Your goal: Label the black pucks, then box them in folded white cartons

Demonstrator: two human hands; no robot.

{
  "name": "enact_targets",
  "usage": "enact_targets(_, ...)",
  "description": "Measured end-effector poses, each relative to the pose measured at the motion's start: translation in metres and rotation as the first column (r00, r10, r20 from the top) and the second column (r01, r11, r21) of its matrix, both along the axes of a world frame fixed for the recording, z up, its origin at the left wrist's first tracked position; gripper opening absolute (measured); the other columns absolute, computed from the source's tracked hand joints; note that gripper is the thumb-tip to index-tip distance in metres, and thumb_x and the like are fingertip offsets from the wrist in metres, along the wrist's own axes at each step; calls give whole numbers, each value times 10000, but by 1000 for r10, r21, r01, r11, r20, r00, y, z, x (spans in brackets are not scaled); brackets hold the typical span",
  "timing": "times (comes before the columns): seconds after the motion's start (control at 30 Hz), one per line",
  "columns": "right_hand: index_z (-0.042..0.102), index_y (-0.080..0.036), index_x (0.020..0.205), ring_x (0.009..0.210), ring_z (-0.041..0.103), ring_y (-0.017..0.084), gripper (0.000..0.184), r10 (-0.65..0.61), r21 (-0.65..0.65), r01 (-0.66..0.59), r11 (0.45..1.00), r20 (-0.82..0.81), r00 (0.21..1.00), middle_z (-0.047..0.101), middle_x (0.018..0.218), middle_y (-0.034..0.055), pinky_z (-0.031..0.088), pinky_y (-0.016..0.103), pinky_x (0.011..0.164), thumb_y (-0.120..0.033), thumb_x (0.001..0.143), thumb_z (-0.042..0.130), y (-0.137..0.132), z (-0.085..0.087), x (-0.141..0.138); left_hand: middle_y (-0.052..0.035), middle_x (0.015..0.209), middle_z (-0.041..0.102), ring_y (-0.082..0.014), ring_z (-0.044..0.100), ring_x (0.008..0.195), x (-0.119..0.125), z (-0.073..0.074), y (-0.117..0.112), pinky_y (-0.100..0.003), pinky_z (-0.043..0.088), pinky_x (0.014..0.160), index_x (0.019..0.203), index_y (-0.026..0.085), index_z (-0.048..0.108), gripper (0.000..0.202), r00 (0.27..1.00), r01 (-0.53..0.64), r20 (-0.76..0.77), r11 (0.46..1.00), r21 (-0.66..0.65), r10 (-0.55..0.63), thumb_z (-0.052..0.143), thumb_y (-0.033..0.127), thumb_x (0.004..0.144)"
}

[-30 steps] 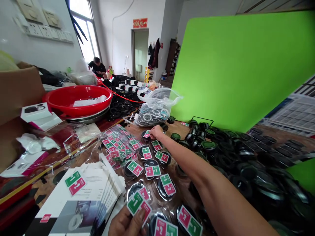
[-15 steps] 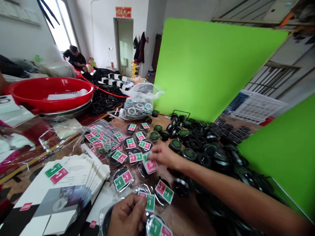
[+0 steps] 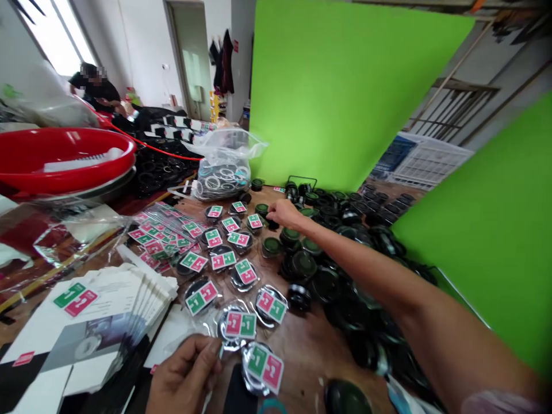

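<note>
My right hand (image 3: 284,214) reaches across the wooden table, its fingertips just beyond a green-and-pink card (image 3: 255,221) lying on a round black lid. Nothing shows in its fingers. My left hand (image 3: 183,376) pinches thin clear plastic film at the near edge of the table. Beside it lie clear-wrapped black discs with green-and-pink cards (image 3: 239,325). Several more carded discs (image 3: 223,260) stand in loose rows. A heap of black lids with green tops (image 3: 304,264) fills the right side beneath my forearm.
A fanned stack of white printed boxes (image 3: 129,299) lies at the left, behind it a red basin (image 3: 64,155). A clear bag of rings (image 3: 219,172) stands at the far edge. A seated person (image 3: 95,86) works further back. Green backdrop boards (image 3: 336,92) rise behind the table.
My right hand has moved further across the table and no longer holds a card, and a card now lies on a lid there. The whole view has shifted left.
</note>
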State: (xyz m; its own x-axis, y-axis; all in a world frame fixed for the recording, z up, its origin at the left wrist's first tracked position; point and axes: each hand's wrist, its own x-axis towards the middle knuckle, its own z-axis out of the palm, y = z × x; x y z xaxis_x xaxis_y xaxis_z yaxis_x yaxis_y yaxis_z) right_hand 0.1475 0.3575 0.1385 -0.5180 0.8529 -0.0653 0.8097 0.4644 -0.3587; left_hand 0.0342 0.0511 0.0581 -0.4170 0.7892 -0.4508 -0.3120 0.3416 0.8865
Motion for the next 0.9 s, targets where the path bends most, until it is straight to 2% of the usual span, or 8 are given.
enact_targets(0.17,694,-157,655,594,516,104,63,285,-184,-259,948,133,949,613,602,-20,318,213,575,-122,681,648,-94,22,79,9,555,546,-68,421,473,14,-7,-17,-142,288,400,694,151,629,388,985,168,-45,986,2,-168,718,525,643)
enact_targets(0.27,708,-175,712,548,497,104,115,453,-263,-392,882,236,860,633,624,0,276,226,521,-146,733,600,-153,11,119,-16,595,577,-87,453,503,23,-5,-29,-152,293,395,701,146,634,375,949,289,-133,957,10,-286,688,516,681)
enact_targets(0.33,705,-172,748,588,535,125,148,437,-226,-381,897,308,845,659,683,33,270,237,522,-156,774,560,-186,-4,135,-16,582,571,-88,442,485,26,-6,-39,-157,270,379,690,146,632,376,935,312,-173,950,-9,-309,678,520,683)
enact_targets(0.5,651,-168,835,716,599,183,162,376,-79,-370,926,307,874,657,822,78,315,266,553,-118,812,498,-259,-39,127,33,450,453,-65,315,395,30,-12,-65,-179,201,368,585,161,592,412,914,314,-234,943,-106,-331,643,558,681)
enact_targets(0.67,599,-191,945,779,609,207,221,349,-143,-325,935,212,913,636,889,65,400,289,639,-69,799,486,-317,-67,104,12,492,487,-105,395,493,28,-24,-98,-204,310,477,515,158,575,444,875,359,-291,922,-147,-387,649,573,654)
enact_targets(0.8,598,-215,961,861,599,210,236,300,-132,-281,950,154,941,628,977,61,437,301,730,-62,829,476,-339,-98,102,13,519,506,-119,423,512,11,-36,-118,-210,332,500,563,170,590,395,876,201,-405,962,-184,-261,611,533,717)
enact_targets(0.83,601,-216,955,874,597,216,212,280,-116,-264,958,151,948,625,985,64,445,307,732,-83,840,484,-342,-104,103,10,546,529,-126,450,525,5,-38,-119,-213,349,513,605,176,607,360,832,143,-511,973,-179,-216,592,508,743)
enact_targets(0.9,605,-217,946,874,599,218,165,229,-89,-218,972,127,965,620,973,67,460,310,718,-133,867,487,-344,-114,105,-14,662,595,-152,529,611,-9,-43,-117,-230,409,597,730,183,642,297,638,59,-756,988,-141,-146,538,453,797)
